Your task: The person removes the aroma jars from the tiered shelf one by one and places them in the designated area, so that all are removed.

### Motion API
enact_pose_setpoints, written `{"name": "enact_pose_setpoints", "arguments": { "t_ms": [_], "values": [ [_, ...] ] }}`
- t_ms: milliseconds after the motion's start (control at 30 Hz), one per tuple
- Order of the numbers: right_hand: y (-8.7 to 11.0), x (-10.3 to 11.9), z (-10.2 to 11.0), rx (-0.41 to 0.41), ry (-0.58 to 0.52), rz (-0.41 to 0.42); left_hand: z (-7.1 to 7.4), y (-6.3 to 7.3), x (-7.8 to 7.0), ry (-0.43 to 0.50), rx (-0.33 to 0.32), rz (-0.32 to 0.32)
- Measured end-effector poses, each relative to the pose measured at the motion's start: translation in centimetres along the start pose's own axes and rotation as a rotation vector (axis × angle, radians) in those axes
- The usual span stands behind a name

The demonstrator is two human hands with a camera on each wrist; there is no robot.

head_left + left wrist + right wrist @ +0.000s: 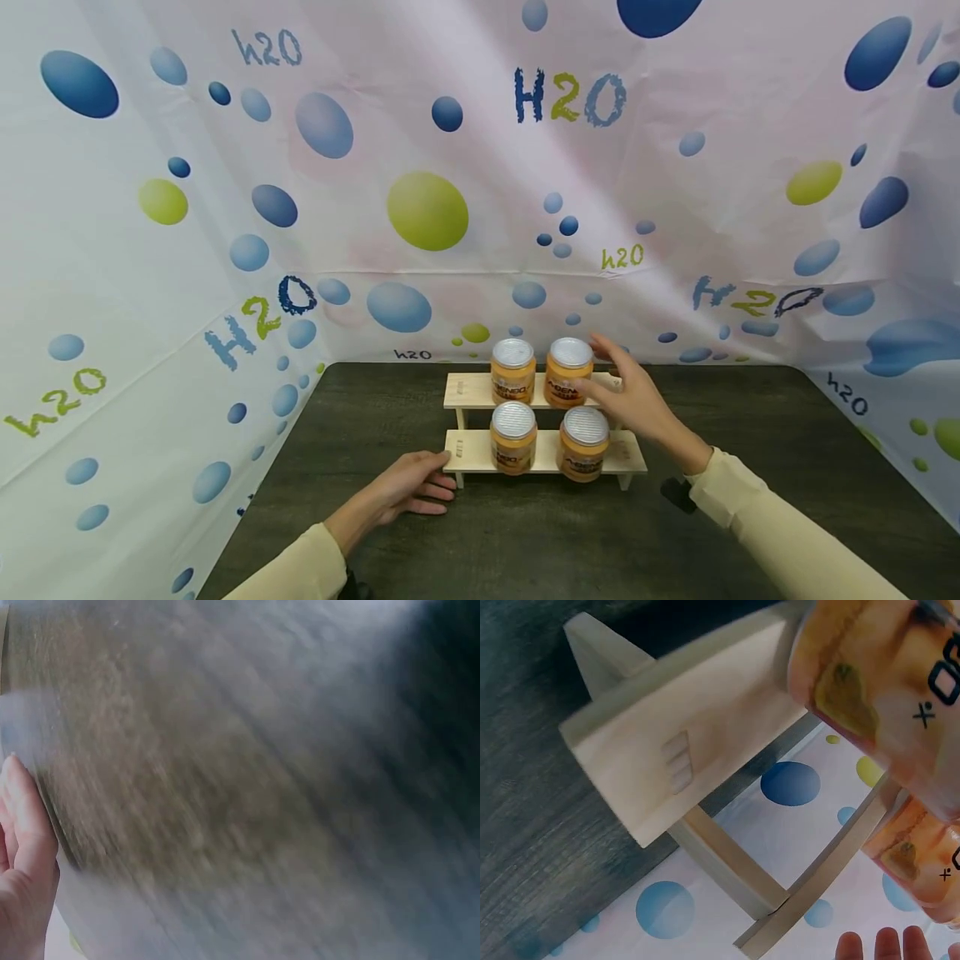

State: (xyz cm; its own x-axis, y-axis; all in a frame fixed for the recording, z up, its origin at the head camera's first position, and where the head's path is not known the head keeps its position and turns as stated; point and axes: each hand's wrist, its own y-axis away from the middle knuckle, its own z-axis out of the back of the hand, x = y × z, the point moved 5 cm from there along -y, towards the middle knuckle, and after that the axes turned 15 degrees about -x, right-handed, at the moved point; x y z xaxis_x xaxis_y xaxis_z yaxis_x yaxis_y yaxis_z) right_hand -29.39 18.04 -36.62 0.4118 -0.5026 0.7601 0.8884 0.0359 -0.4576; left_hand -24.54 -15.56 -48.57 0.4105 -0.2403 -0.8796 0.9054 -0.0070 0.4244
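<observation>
A two-tier wooden shelf rack (pixel 474 450) carries orange jars with silver lids, two on each tier. My left hand (pixel 411 485) pinches the left end of the lower board, thumb on top and the other fingers below it. In the left wrist view only part of that hand (pixel 26 855) shows at the left edge. My right hand (pixel 637 398) is spread beside the upper right jar (pixel 567 379), its thumb overlapping the jar's front in the head view and its fingers beyond the right side. The right wrist view shows straight fingertips (pixel 889 946) below that jar (pixel 911 862).
The rack stands on a dark wood-grain table (pixel 525 537) near its back edge. A white sheet (pixel 480 308) with blue and green dots hangs behind and beside the table. The lower right jar (pixel 583 446) sits close to the front edge of its board.
</observation>
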Motion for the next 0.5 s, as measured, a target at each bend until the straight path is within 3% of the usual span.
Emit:
{"name": "enact_pose_setpoints", "arguments": {
  "t_ms": [500],
  "values": [
    [-1.1, -0.5, -1.4, 0.047, -0.015, -0.012, -0.7, -0.1, -0.2, 0.038, 0.014, -0.025]
  ]
}}
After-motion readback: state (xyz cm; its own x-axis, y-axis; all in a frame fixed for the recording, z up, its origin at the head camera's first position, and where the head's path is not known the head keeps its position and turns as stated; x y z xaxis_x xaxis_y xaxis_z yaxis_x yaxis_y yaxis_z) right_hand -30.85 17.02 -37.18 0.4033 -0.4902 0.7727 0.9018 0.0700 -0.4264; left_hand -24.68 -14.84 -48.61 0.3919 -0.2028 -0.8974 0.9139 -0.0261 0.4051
